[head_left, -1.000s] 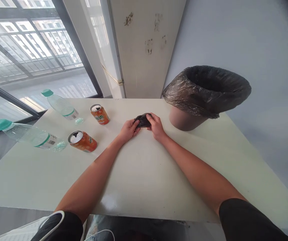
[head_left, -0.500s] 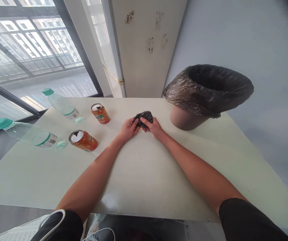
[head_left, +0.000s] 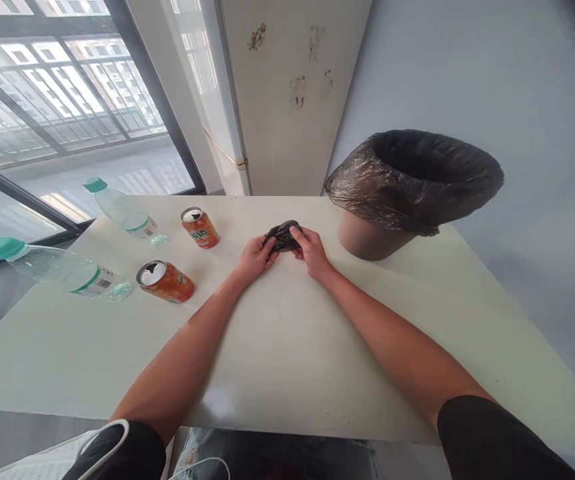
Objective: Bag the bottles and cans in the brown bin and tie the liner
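Note:
Between my hands, over the middle of the table, is a crumpled black plastic bag [head_left: 283,236]. My left hand [head_left: 256,257] is closed on its left side, the thumb pressed on top. On the other side my right hand [head_left: 312,252] pinches the bag's right edge, thumb uppermost; its lower fingers are partly hidden. Left of my hands stand two orange soda cans, the farther can [head_left: 200,228] and the nearer can [head_left: 166,281], both with opened tops.
Two clear bottles with green caps, a farther bottle [head_left: 123,212] and a nearer bottle [head_left: 62,268], stand at the table's left. A bin [head_left: 375,237] lined with a black bag [head_left: 382,187] is at the right, near the wall. The white table [head_left: 287,360] lies under my forearms.
My right hand has shifted slightly right and its grip has moved to the bag's right edge. The bag's shape has changed a little. My left hand stays nearly in place.

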A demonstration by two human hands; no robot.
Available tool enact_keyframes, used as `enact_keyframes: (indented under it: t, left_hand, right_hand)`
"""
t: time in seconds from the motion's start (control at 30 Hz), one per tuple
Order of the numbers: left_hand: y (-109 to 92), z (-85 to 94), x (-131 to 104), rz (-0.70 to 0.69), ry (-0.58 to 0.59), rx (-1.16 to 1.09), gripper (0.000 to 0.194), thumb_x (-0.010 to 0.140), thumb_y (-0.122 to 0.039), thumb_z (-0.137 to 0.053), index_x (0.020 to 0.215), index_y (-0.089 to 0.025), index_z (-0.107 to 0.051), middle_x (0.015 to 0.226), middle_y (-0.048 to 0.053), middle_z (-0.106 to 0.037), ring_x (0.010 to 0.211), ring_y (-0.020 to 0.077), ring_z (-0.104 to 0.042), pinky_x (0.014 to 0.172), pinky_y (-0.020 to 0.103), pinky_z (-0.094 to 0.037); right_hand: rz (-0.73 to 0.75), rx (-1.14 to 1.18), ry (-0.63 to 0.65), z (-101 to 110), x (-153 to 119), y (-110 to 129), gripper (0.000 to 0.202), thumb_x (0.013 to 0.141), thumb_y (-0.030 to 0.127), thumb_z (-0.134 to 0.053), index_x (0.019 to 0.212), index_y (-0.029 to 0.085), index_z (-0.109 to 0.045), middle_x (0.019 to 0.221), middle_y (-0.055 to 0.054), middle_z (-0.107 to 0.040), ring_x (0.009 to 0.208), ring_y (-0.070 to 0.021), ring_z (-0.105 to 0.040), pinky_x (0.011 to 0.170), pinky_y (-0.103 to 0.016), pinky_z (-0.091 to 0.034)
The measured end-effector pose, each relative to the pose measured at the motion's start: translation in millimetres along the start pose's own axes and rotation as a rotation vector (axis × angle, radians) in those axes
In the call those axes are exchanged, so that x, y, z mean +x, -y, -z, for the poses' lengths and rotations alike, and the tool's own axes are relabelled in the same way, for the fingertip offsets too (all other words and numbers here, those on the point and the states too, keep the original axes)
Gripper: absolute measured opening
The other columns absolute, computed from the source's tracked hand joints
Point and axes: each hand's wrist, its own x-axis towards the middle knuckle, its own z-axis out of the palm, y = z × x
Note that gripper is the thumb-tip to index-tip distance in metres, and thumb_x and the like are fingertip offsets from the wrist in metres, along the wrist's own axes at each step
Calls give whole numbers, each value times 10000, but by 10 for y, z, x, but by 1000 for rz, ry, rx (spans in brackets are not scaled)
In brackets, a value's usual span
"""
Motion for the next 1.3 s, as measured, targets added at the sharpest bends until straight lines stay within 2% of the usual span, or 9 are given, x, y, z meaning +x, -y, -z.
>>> enact_keyframes:
  t: [0.2,0.43,0.6,0.77,0.93,1.07,1.13,1.23,1.3]
  left_hand:
    - [7,4,-5,-10,35,21,523,947,-694,-627,792,-212,-496,491,-46,-508,353,54,-346,367,207,-216]
    - [-25,-32,-1,69,3,-142,548,858,-719,-716,847,-212,-509,541,-70,-540,325,58,-377,321,209,-237]
    - [12,-30,15,65,12,-177,541,865,-705,-716,838,-204,-514,558,-62,-561,331,58,-411,320,204,-264]
    - [11,-3,9,116,87,-216,550,857,-703,-739,865,-193,-531,602,-43,-583,361,60,-439,335,199,-272]
    - [-70,85,42,236,178,-398,651,901,-836,-543,1067,-206,-548,689,2,-652,388,107,-480,341,212,-283]
    - [-106,196,76,284,166,-624,461,934,-645,-676,909,-223,-490,596,-82,-462,384,60,-324,362,167,-223]
    - [-117,252,78,288,196,-706,483,927,-580,-713,784,-221,-423,556,-103,-318,384,56,-230,352,170,-187]
    - [-142,314,56,337,311,-680,527,915,-489,-728,686,-226,-332,547,-108,-177,402,58,-153,356,175,-145]
    - [-165,326,29,386,461,-615,502,894,-433,-726,669,-228,-327,567,-107,-157,419,51,-131,377,171,-129]
  right_hand:
    - [57,12,-49,13,17,14,537,770,693,-792,691,198,-600,610,41,-401,546,-88,-319,453,-233,-241]
    - [7,-6,-19,5,-12,21,539,802,741,-751,843,221,-613,698,41,-460,571,-91,-374,462,-211,-292]
    - [50,44,31,12,-12,13,427,828,610,-799,923,239,-609,742,62,-466,568,-78,-347,460,-204,-260]
    - [71,53,10,26,33,-57,306,788,454,-835,902,209,-692,802,18,-612,695,-120,-532,520,-216,-359]
    - [65,249,-144,66,118,-98,324,728,412,-871,903,219,-677,864,7,-693,734,-141,-605,536,-225,-401]
    - [50,285,-173,74,135,-97,344,709,395,-885,915,223,-669,883,6,-714,733,-144,-629,523,-227,-411]
    - [66,272,-183,63,121,-93,341,724,390,-872,951,228,-676,922,4,-730,772,-152,-654,556,-234,-458]
    - [125,259,-223,39,92,-79,314,741,357,-848,960,236,-659,971,6,-744,879,-169,-691,721,-280,-571]
    - [119,247,-214,24,73,-63,303,758,345,-822,977,234,-643,1022,-7,-760,953,-184,-710,820,-324,-601]
